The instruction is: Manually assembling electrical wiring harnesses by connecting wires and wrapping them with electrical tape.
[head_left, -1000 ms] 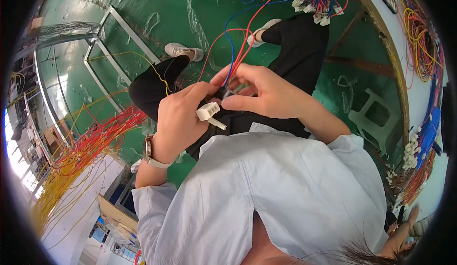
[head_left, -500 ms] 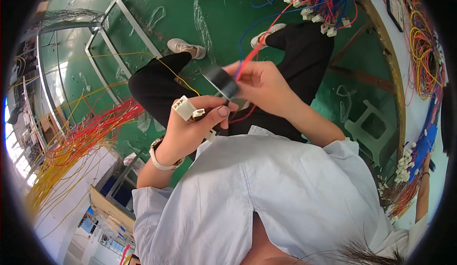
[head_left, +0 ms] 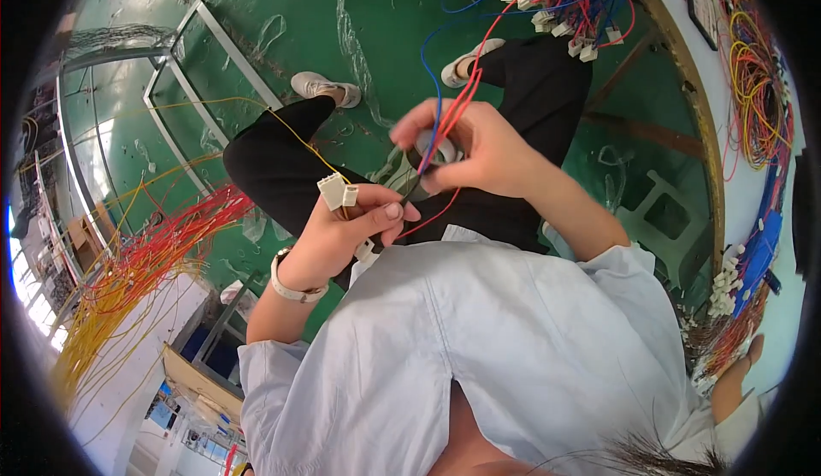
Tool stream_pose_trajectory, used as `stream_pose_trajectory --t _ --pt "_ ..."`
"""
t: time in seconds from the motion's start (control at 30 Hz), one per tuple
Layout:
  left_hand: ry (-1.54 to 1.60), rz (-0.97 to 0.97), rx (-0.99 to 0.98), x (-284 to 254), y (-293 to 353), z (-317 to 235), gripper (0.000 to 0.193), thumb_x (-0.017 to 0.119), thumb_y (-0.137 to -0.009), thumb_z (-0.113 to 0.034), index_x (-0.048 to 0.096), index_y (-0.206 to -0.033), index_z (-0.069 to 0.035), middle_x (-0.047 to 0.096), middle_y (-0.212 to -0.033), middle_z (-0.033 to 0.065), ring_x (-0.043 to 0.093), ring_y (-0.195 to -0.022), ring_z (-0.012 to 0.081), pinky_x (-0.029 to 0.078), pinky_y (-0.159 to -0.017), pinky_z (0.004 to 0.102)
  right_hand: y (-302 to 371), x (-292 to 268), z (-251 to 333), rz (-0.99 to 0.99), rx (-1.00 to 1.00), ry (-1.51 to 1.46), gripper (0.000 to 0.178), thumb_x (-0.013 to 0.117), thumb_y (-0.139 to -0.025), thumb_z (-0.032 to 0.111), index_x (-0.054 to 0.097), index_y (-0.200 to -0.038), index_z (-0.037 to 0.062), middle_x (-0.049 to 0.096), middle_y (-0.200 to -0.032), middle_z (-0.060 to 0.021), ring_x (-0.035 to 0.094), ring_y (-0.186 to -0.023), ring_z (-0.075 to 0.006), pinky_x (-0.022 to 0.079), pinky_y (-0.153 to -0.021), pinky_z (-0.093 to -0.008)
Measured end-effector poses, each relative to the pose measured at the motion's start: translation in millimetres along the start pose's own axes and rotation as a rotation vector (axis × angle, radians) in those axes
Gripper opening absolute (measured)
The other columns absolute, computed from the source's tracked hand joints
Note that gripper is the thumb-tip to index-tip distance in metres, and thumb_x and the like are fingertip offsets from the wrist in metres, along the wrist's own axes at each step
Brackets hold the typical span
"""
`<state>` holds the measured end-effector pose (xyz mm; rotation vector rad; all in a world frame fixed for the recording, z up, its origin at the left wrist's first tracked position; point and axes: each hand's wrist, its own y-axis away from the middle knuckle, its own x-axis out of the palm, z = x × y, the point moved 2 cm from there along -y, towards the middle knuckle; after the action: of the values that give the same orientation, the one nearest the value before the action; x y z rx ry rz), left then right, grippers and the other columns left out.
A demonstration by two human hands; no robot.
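My left hand (head_left: 349, 226) is closed on a wire harness, its thumb and fingertips pinching the wires. White plug connectors (head_left: 331, 192) stick out above that hand, and another white connector (head_left: 365, 250) hangs below it. A yellow wire (head_left: 295, 132) runs to the upper connectors from the left. My right hand (head_left: 486, 153) curls around a roll of black tape (head_left: 438, 147), blurred by motion, just right of my left fingertips. Red wires (head_left: 463, 98) and a blue wire (head_left: 430, 59) pass over the roll and under the right hand's fingers.
Red and blue wires with white connectors (head_left: 556, 24) hang at the upper right. Red and yellow wire bundles (head_left: 162, 249) lie at left beside a metal frame (head_left: 231, 48). A plastic stool (head_left: 654, 228) stands at right. Another person's hand (head_left: 748, 358) is near the right rim.
The tape roll has swung round the wires, from edge-on at the left of my right hand to beneath its fingers. My left hand stays nearly still. The other person's hand has moved down.
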<state>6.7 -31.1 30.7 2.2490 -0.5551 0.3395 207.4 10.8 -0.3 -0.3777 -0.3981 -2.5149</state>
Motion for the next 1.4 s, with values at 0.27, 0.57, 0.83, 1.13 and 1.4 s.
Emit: stream_pose_trajectory --t 0.27,0.57,0.83,1.13,1.4 --pt "-0.063 -0.111 0.012 -30 -12 20 0.014 0.057 -0.089 -0.007 0.065 -0.089 0.004 0.057 -0.066 0.0006 0.049 -0.061 0.0055 0.036 -0.054 0.0206 -18 -2 -36 0.171 0.198 -0.349 0.044 0.067 -0.072 0.003 0.059 -0.115 -0.0032 0.063 -0.108 -0.01 0.061 -0.101 -0.0172 0.047 -0.093 -0.0326" --pt "-0.182 -0.129 0.029 -33 -13 20 0.013 0.058 -0.089 -0.008 0.064 -0.088 0.004 0.055 -0.064 0.0003 0.047 -0.059 0.0061 0.035 -0.052 0.0218 -13 19 -27 0.059 0.136 0.016 0.04 0.071 -0.067 0.0 0.048 -0.1 0.0046 0.058 -0.087 -0.0036 0.056 -0.085 -0.0117 0.045 -0.079 -0.0258" --pt "0.006 0.064 -0.175 -19 7 2 0.013 0.058 -0.09 -0.007 0.062 -0.088 0.005 0.055 -0.066 0.0014 0.047 -0.059 0.0067 0.037 -0.054 0.0216 -18 5 -17 0.094 -0.155 0.13 0.042 0.065 -0.07 -0.005 0.055 -0.111 0.0009 0.059 -0.104 -0.0061 0.057 -0.102 -0.0165 0.047 -0.091 -0.0303" --pt "-0.071 0.086 -0.122 -29 7 -7 0.011 0.057 -0.089 -0.006 0.061 -0.088 0.005 0.052 -0.063 0.0003 0.047 -0.059 0.0077 0.04 -0.058 0.0213 -14 -1 -24 0.411 0.094 -0.543 0.047 0.065 -0.075 0.013 0.055 -0.117 -0.008 0.061 -0.114 -0.0155 0.059 -0.108 -0.0236 0.047 -0.092 -0.0359" --pt "-0.686 -0.197 0.053 -33 -2 -19 0.008 0.06 -0.088 -0.005 0.061 -0.089 0.002 0.056 -0.063 0.0019 0.05 -0.059 0.008 0.041 -0.054 0.0247 -6 10 -25 0.046 0.224 -0.493 0.046 0.073 -0.076 0.025 0.055 -0.11 0.0001 0.063 -0.108 -0.0123 0.062 -0.099 -0.0182 0.047 -0.089 -0.0288"
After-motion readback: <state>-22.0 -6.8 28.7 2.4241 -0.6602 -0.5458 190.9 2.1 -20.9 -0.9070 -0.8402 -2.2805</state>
